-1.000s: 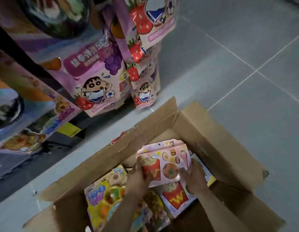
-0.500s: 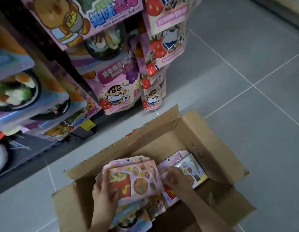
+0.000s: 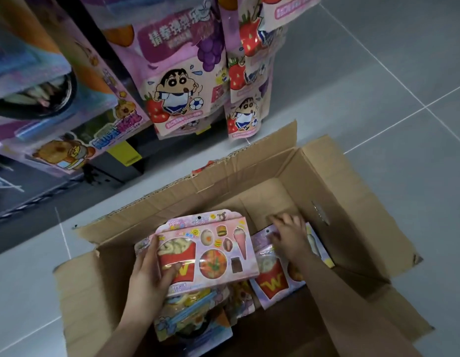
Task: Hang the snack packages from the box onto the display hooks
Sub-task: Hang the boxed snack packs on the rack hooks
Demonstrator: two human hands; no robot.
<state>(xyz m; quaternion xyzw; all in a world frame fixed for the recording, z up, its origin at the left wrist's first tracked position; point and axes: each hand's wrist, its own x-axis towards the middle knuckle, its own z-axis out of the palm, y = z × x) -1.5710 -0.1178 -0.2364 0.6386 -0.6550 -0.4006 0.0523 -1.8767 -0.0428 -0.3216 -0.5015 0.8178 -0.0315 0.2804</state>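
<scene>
Head view: left hand (image 3: 149,276) grips pink fries pack (image 3: 208,251), right hand (image 3: 288,235) lies loose on next pack (image 3: 272,279) beside that grip; should lift by header hole.

Single view, head-worn wide-angle camera. Looks forward and steeply down from above an open cardboard box (image 3: 339,191) standing on the grey tiled floor (image 3: 378,73). Box fills the lower half of the frame, close; both forearms enter from the bottom edge. Hanging packages (image 3: 177,81) on the display rack occupy the upper left, very near the lens and partly blurred. Floor runs off to the upper right corner. No second view.
</scene>
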